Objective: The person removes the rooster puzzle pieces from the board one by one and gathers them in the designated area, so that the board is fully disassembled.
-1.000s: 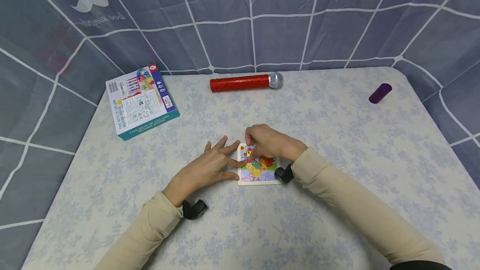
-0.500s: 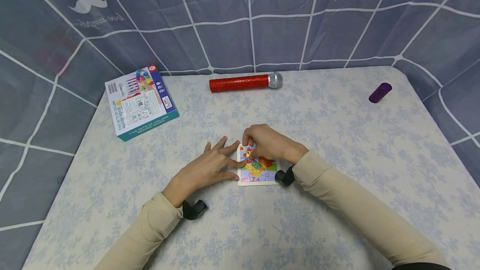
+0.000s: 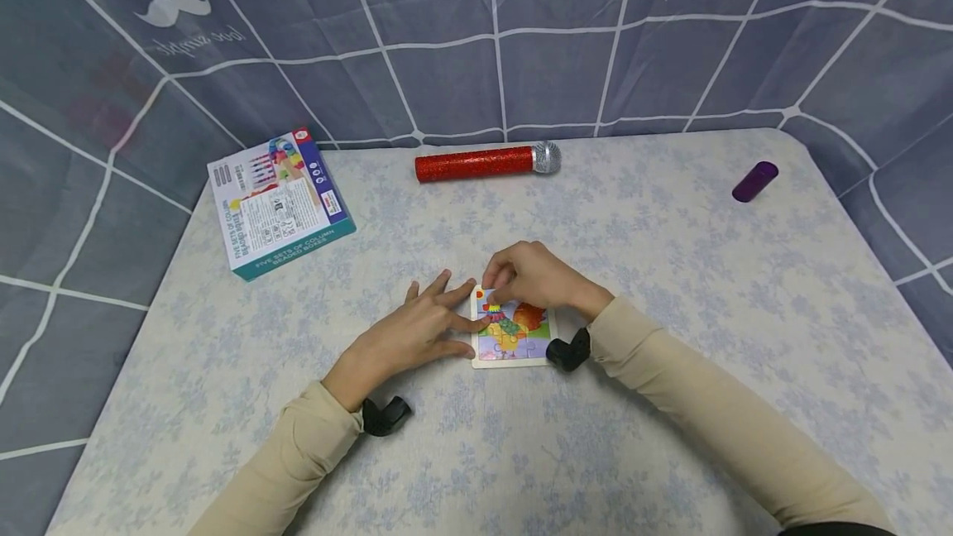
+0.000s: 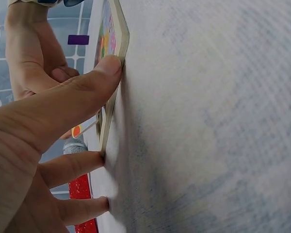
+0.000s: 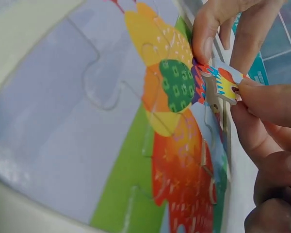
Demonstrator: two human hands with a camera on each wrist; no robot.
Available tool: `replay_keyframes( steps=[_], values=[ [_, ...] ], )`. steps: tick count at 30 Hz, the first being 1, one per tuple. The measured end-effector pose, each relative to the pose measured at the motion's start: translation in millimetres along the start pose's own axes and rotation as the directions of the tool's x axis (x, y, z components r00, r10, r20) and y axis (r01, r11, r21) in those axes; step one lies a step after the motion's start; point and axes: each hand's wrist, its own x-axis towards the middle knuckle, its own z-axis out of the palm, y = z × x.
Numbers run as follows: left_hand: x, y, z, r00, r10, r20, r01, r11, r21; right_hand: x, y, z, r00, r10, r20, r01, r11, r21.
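Observation:
A small jigsaw puzzle (image 3: 514, 347) with a bright cartoon bird lies in its pale frame in the middle of the table. My left hand (image 3: 413, 333) is spread at the frame's left side; in the left wrist view its thumb (image 4: 94, 80) presses on the frame's edge. Above the top left part, my right hand (image 3: 539, 275) pinches a jigsaw piece (image 5: 225, 86) between thumb and index finger. That piece is tilted up out of the puzzle, and a gap shows under it in the right wrist view. The right hand hides part of the puzzle's upper edge.
Towards the back lies a red glittery microphone (image 3: 476, 164) with a silver head. A boxed bead set (image 3: 286, 205) is at the back left, and a small purple cylinder (image 3: 755, 181) at the back right. A grey checked curtain (image 3: 447, 81) hangs behind the table.
My right hand has risen slightly, and the pinched piece at the top left has come up out of the puzzle. The left hand has stayed in place.

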Motion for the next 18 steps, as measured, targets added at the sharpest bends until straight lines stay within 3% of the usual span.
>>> replay_keyframes(
  steps=[9, 18],
  values=[
    [-0.8, 0.8, -0.9, 1.0, -0.004, 0.0, 0.004, 1.0, -0.004, -7.3, 12.4, -10.6, 0.996, 0.074, -0.041, -0.067, 0.986, 0.156],
    [-0.1, 1.2, -1.9, 1.0, -0.018, 0.006, 0.018, 1.0, -0.021, -27.3, 36.8, -31.2, 0.984, 0.167, -0.061, -0.153, 0.97, 0.188]
  ],
)
